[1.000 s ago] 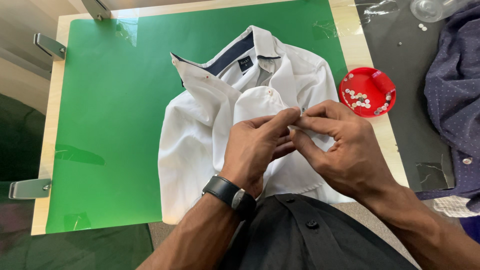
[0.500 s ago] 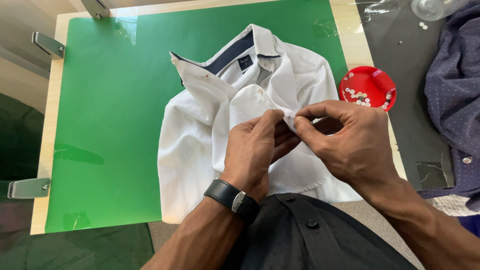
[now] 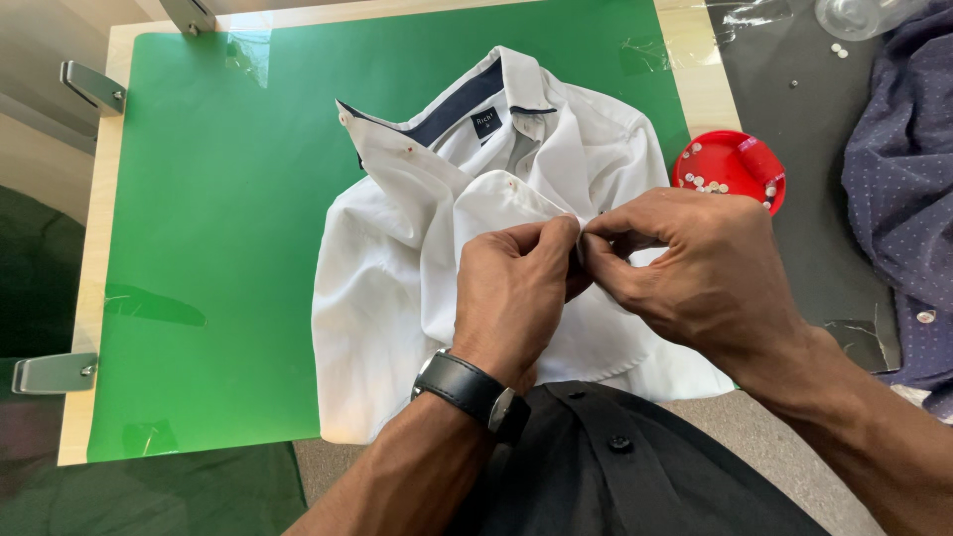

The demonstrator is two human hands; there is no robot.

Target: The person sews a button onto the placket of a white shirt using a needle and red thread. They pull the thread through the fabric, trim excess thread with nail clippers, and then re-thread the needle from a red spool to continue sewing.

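Nearest, at the table's front edge, the left hand [image 3: 511, 293], wearing a black wristwatch [image 3: 475, 392], and the right hand [image 3: 695, 268] meet fingertip to fingertip, each pinching the front edge of a soft, creased white shirt [image 3: 397, 268] lying on a smooth green mat [image 3: 218, 199]. The thin cloth could slip from so small a pinch. Farther right, a round red dish [image 3: 740, 159] holds small pale buttons near the table's right edge.

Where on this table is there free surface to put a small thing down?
The widest bare patch is the green mat left of the white collared shirt, up to the table's left edge. A narrow green strip runs above the collar. The right side is crowded: both hands, the round red dish of buttons, and the dark blue dotted cloth.
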